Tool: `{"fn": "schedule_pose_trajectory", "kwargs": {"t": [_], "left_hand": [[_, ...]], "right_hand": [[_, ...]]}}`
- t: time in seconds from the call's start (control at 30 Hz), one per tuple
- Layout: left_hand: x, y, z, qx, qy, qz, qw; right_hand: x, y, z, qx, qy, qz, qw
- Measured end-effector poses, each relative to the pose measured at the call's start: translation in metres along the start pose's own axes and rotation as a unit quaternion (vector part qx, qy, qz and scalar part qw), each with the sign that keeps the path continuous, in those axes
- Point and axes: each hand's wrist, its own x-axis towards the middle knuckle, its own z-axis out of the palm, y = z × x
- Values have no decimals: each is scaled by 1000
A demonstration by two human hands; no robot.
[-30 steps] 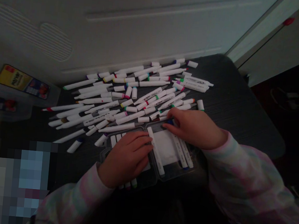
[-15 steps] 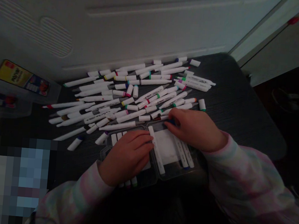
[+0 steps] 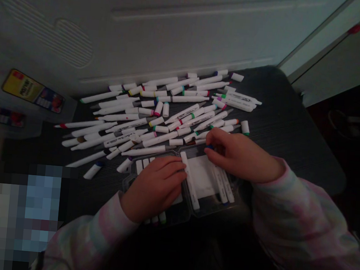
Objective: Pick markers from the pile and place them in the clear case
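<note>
A clear plastic marker case (image 3: 188, 213) lies open on the dark table. My left hand (image 3: 155, 187) rests over its left half, fingers bent and together at the middle edge, thumb hidden. Just past those fingertips, a white marker (image 3: 191, 186) lies along the right half's inner side. My right hand (image 3: 231, 154) is above the far right of the case, thumb and forefinger pinching a blue-ended marker (image 3: 209, 147), mostly covered by the hand. Below that hand, white markers (image 3: 224, 189) lie side by side in the case, near a white sheet (image 3: 201, 177).
Many loose white markers (image 3: 157, 139) and caps are strewn over the table (image 3: 293, 132) behind the case. A pale panel (image 3: 188, 35) rises at the table's back. Clear boxes with a yellow label (image 3: 23, 87) stand at the left.
The view has shifted slightly. Both hands keep nearly the same place over the case, and the right hand still pinches the blue-ended piece.
</note>
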Motion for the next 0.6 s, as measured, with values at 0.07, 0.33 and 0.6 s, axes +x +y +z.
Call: {"fn": "schedule_pose_trajectory", "kwargs": {"t": [0.07,0.33,0.6], "left_hand": [[0,0,0,1,-2,0,1000],[0,-1,1,2,6,3,1000],[-1,-1,1,1,3,4,1000]], "right_hand": [[-1,0,-1,70,-1,-16,997],[1,6,7,305,18,-4,952],[6,2,17,264,-19,4,964]]}}
